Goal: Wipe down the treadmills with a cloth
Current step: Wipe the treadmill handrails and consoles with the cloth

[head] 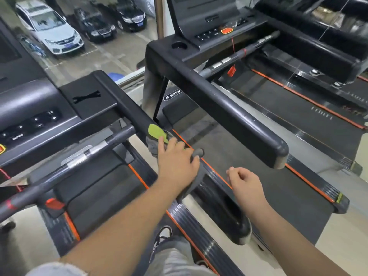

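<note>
Much of the cloth [153, 144] is hidden under the left hand [177, 161]. Only a green patch and some grey folds show past the fingertips, plus a grey strip along the palm's right edge. The cloth lies over the right handrail [123, 104] of the left treadmill [29, 116], and it covers the stretch of rail beneath it. The left hand lies flat on the cloth with fingers laid forward along the rail, while the thumb hooks round a raised grey fold, gripping it. The near end of the rail is blurred. The left treadmill's console is cut off at the frame's left edge, and the screen of the middle treadmill [229, 108] is cut off at the top.

The right hand [247, 182] hangs in the air above the middle treadmill's belt [258, 148], apart from the cloth, its fingers loosely curled and holding nothing.
</note>
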The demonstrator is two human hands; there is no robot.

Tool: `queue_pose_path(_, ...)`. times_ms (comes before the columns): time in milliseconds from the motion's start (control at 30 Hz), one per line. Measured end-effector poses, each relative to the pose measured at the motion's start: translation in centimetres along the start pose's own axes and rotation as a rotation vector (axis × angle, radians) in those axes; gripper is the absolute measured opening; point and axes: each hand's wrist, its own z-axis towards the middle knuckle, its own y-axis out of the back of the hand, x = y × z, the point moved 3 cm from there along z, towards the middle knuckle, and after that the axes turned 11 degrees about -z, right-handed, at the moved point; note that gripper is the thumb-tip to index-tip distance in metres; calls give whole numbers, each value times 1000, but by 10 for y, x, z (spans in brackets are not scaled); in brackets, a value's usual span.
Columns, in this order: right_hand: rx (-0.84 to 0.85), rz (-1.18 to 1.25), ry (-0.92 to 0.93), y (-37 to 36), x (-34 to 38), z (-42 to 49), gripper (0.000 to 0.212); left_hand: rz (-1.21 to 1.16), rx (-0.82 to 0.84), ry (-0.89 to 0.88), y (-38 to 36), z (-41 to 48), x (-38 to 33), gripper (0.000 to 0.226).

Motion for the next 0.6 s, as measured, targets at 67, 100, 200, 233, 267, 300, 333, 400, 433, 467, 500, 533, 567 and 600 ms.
queue_pose_path(67, 4, 2, 18, -8, 19, 8, 38, -56, -8, -82, -5, -24, -14, 38)
queue_pose_path(100, 2, 3, 33, -12, 29, 12, 37, -106, -31, -177, -9, -37, -16, 35)
queue_pose_path(200, 34, -34, 42, -26, 53, 26, 39, -201, -10, -524, -5, -32, 16, 39)
queue_pose_path(233, 61, -51, 41, -31, 60, 29, 39, -177, 17, -606, -1, -16, 34, 41)
queue_pose_path(267, 84, -70, 40, -36, 66, 32, 38, -151, 28, -633, 4, 5, 53, 42)
queue_pose_path(300, 102, -91, 38, -40, 71, 34, 38, -130, 24, -595, 12, 29, 72, 42)
queue_pose_path(333, 107, -106, 33, -44, 78, 35, 37, -90, 12, -527, 21, 53, 92, 43)
queue_pose_path(400, 89, -95, 26, -50, 87, 33, 36, 64, 32, -390, 34, 92, 124, 49)
queue_pose_path(433, 72, -81, 29, -52, 91, 33, 36, 148, 77, -340, 40, 108, 132, 53)
queue_pose_path(467, 54, -74, 25, -52, 94, 32, 36, 218, 138, -294, 44, 122, 135, 56)
queue_pose_path(500, 35, -71, 14, -52, 94, 31, 36, 273, 206, -251, 48, 131, 132, 57)
queue_pose_path(533, 16, -66, 2, -51, 92, 29, 36, 311, 276, -214, 50, 138, 124, 57)
queue_pose_path(567, -5, -56, -17, -48, 88, 27, 35, 331, 351, -185, 49, 142, 112, 56)
queue_pose_path(600, -31, -36, -46, -44, 80, 23, 34, 345, 441, -174, 44, 143, 97, 55)
